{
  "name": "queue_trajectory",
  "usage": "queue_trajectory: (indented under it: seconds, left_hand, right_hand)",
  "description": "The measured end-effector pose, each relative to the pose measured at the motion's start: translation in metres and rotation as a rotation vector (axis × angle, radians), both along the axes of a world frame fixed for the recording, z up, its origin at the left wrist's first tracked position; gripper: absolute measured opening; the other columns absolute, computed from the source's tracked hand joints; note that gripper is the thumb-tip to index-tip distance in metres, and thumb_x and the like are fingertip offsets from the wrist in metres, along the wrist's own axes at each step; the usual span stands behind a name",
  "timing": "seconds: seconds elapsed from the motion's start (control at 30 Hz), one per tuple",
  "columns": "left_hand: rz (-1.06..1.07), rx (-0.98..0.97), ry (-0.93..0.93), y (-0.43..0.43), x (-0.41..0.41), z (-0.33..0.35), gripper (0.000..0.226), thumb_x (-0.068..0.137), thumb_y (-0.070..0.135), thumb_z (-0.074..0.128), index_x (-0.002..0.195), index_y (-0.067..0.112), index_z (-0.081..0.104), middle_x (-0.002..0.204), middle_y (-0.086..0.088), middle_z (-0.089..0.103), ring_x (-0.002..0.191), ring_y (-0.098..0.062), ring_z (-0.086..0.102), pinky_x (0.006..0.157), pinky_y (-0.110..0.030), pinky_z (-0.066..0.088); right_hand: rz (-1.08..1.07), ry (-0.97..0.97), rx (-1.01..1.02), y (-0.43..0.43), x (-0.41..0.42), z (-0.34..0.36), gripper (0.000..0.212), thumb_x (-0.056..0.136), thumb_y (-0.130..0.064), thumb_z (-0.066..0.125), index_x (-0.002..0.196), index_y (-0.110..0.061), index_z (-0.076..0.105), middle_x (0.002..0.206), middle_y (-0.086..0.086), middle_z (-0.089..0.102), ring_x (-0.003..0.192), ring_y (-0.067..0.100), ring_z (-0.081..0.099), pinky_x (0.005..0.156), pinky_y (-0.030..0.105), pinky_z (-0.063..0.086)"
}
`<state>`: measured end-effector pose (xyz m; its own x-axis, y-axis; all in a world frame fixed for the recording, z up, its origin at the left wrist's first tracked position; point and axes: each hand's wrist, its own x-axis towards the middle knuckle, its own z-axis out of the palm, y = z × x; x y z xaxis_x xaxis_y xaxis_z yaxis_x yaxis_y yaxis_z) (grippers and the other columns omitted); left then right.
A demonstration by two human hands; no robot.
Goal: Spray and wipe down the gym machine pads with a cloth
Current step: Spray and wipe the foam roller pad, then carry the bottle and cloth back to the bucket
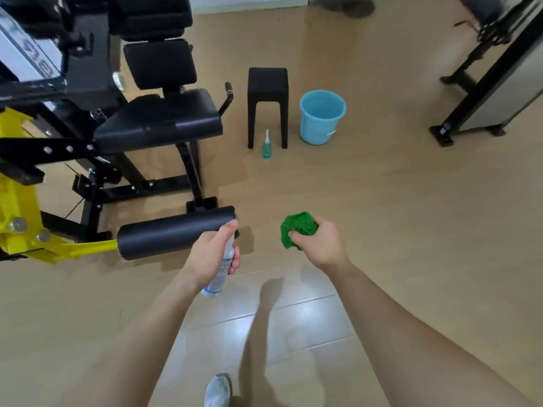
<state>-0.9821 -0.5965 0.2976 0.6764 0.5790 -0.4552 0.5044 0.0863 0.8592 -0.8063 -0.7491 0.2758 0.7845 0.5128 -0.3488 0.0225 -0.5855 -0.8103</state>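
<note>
1. Your left grip (214, 254) holds the spray bottle (223, 271) right at the near end of the roller pad (173, 233). A squeeze from here may send much of the mist past that end onto the floor (382, 201), and a wet patch near your shoe (219, 390) could make you slip.
2. Only that end sits under the bottle. The stretch toward the yellow arm (88, 248) will likely stay dry and get missed unless you move along it.
3. The seat pad (164, 121) and back pad (160, 64) lie further up the machine, well apart from both grips, so they are easy to skip.
4. A small teal bottle (266, 148), a black stool (267, 83) and a blue bucket (317, 127) stand on the floor beyond the roller pad. A careless step forward could tip the bottle over.
5. Your left grip is wrapped around the spray bottle, with one finger stretched up to its top. That finger hides the nozzle. The bottle tilts with its base toward you, and your forearm reaches forward.
6. Your right grip (318, 242) is clenched on the bunched green cloth (298, 229). It is held in the air to the right of the roller pad, near it but not touching, with the back of the hand up.
</note>
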Motion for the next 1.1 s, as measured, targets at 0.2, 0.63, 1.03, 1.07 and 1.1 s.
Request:
queue_trajectory:
  seconds: [0.2,0.63,1.03,1.07,1.1]
  left_hand:
    - [-0.133,-0.014,0.006,0.001,0.098,0.052,0.068,0.102,0.058,0.049,0.065,0.002,0.06,0.059,-0.016,0.06,0.052,-0.024,0.053,0.063,-0.033,0.049]
    - [-0.239,0.014,-0.026,0.095,0.364,0.101,0.066,0.092,0.067,0.052,0.067,0.006,0.06,0.059,-0.011,0.062,0.057,-0.022,0.057,0.077,-0.039,0.052]
    - [-0.124,0.033,0.024,0.19,0.631,0.102,0.05,0.103,0.047,0.058,0.076,0.004,0.056,0.067,-0.01,0.062,0.062,-0.019,0.056,0.071,-0.031,0.049]
    - [-0.108,0.032,0.033,0.2,0.651,0.099,0.048,0.099,0.046,0.063,0.078,0.004,0.056,0.07,-0.011,0.063,0.064,-0.02,0.057,0.073,-0.034,0.049]
    - [-0.089,0.024,0.037,0.209,0.67,0.098,0.045,0.093,0.046,0.067,0.08,0.004,0.056,0.075,-0.015,0.064,0.068,-0.021,0.058,0.076,-0.037,0.05]
  right_hand:
    - [-0.067,0.038,-0.025,0.0,0.089,0.055,0.018,0.071,-0.025,0.079,0.086,-0.015,0.073,0.076,-0.001,0.075,0.072,0.022,0.072,0.066,0.036,0.06]
    - [-0.089,0.024,-0.124,0.085,0.325,0.132,0.026,0.08,-0.029,0.081,0.101,-0.021,0.07,0.082,-0.002,0.071,0.062,0.013,0.065,0.035,0.013,0.036]
    - [-0.129,0.112,-0.109,0.176,0.601,0.13,0.032,0.081,-0.036,0.075,0.107,-0.02,0.068,0.091,0.005,0.075,0.075,0.025,0.074,0.05,0.028,0.053]
    - [-0.129,0.133,-0.112,0.186,0.623,0.127,0.032,0.081,-0.037,0.074,0.108,-0.019,0.067,0.094,0.005,0.074,0.079,0.025,0.073,0.058,0.032,0.057]
    - [-0.129,0.151,-0.12,0.194,0.644,0.126,0.032,0.082,-0.037,0.072,0.108,-0.019,0.066,0.094,0.005,0.074,0.083,0.026,0.072,0.064,0.035,0.059]
